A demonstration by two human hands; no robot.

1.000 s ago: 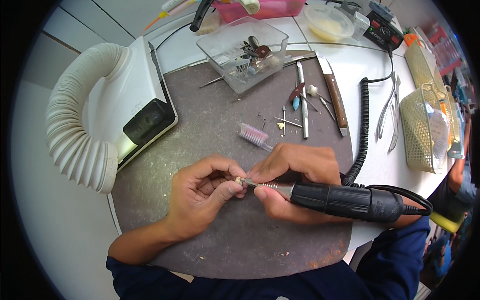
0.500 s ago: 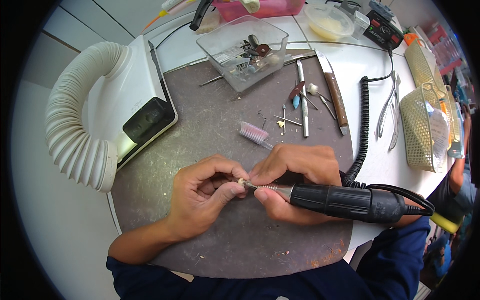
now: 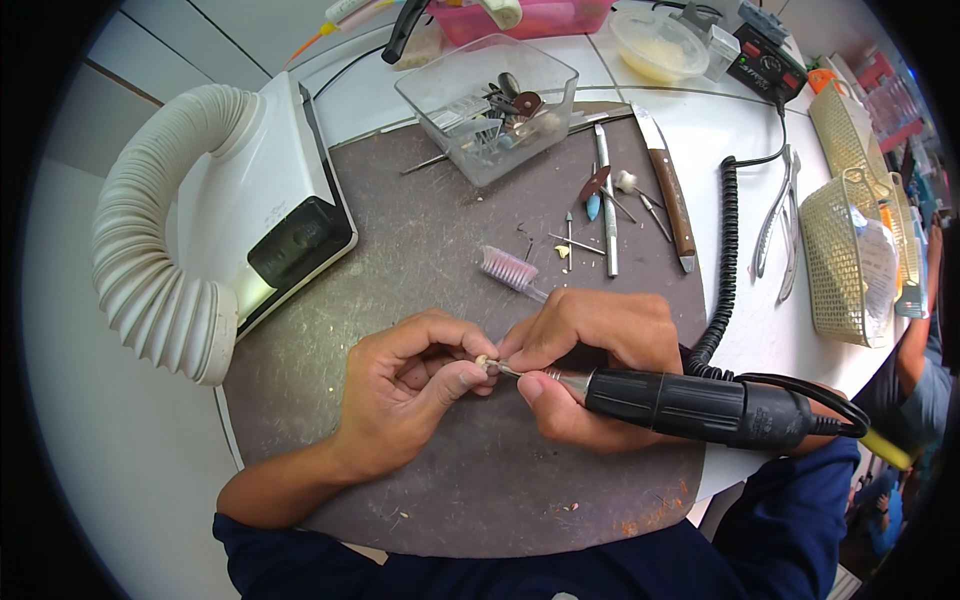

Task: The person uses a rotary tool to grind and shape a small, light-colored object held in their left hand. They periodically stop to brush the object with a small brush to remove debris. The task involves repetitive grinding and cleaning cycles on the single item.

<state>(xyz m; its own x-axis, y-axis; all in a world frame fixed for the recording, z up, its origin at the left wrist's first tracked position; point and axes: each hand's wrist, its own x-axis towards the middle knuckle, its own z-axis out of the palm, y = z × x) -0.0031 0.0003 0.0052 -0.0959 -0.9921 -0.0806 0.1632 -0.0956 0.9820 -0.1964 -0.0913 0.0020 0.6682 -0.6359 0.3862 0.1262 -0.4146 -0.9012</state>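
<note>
Between the thumb and fingertips of my left hand [image 3: 405,385] is pinched a small cream dental piece [image 3: 482,361], too small to make out in detail. My right hand [image 3: 590,335] is closed round the metal nose of a black rotary handpiece [image 3: 670,402], which lies nearly level and points left. Its thin bur [image 3: 503,369] reaches the dental piece or comes very close; contact cannot be told. The fingertips of both hands almost meet there. Just beyond them lies a pink-bristled brush [image 3: 508,269] with a clear handle, untouched.
On the brown work board [image 3: 400,240] lie a wooden-handled knife [image 3: 672,195], a metal tool [image 3: 606,200] and several burs. Behind stands a clear bin [image 3: 480,150] of bits. A white suction hose [image 3: 150,230] is left; a coiled cord [image 3: 728,250], pliers [image 3: 778,225] and woven baskets [image 3: 840,255] are right.
The handpiece and right thumb have shifted slightly to the right, and more of the bur shows. The dental piece looks slightly turned in my left fingers, which stay nearly in place.
</note>
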